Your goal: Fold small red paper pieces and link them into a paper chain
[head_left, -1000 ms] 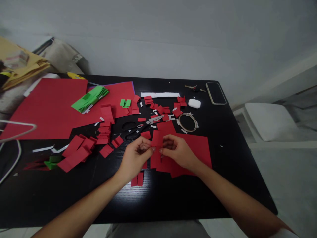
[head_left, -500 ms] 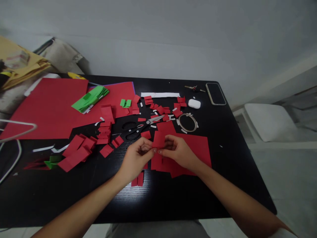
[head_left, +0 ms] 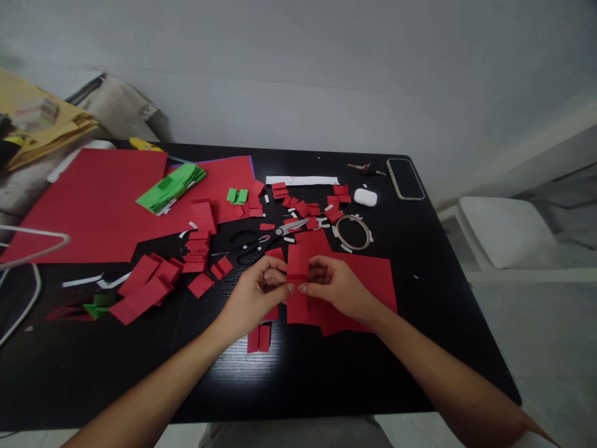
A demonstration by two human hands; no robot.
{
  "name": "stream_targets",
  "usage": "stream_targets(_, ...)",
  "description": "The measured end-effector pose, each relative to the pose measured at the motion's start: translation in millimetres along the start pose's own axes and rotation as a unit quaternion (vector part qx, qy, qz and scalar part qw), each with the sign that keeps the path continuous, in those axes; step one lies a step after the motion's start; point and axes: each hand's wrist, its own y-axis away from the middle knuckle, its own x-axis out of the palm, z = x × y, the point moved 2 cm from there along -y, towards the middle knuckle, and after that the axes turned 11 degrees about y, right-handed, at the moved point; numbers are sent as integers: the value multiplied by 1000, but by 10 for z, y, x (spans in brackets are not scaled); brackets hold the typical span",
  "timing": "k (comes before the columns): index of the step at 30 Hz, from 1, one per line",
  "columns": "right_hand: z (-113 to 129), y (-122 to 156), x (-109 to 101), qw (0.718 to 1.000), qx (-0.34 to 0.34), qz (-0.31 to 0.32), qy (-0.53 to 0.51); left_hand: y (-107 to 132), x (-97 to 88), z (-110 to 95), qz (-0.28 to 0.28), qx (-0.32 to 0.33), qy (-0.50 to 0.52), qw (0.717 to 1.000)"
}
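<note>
The left hand (head_left: 256,292) and the right hand (head_left: 338,286) meet near the middle, each pinching one side of a small red paper piece (head_left: 297,261), thumbs nearest the person and almost tip to tip at its lower edge. A crease runs across it near the thumbs, so I'd take this for folding or flattening work; the finer detail is hidden behind the fingers.

To do it well, I'd line up both side edges before pressing, then run the thumbs outward from the centre so that the crease comes out straight. An even pinch seems wise, as a harder squeeze on one side could skew so small a piece. The fold might come crisper pressed against something firm.

The piece is held above the red sheets (head_left: 368,283), which overlap on the black worktop (head_left: 433,354). They would give a little, I think, so bare worktop looks better for sharpening an edge. Just beyond the hands lie the scissors (head_left: 280,231), blades slightly apart and pointing right; care is due there if the knuckles stray forward. Nearer the person, a creased red piece (head_left: 259,339) could serve as a pattern to match. Farther off, a green paper bundle (head_left: 171,188) rests to the left.
</note>
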Motion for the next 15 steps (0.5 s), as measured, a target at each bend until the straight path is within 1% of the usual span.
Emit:
stream_targets(5,11,-5,-11,1000,-7,4,15,3,-22,-13,-5,-5,10,1000)
stream_targets(7,5,-7,-14,1000,-7,4,19,6,-20,-17,-2,3,16,1000)
stream_targets(11,0,0,-23,1000,-12,-15,19,11,-16,-25,0,22,22,1000)
stream_targets(15,10,9,-20,1000,-18,-11,12,12,-22,-21,1,24,23,999)
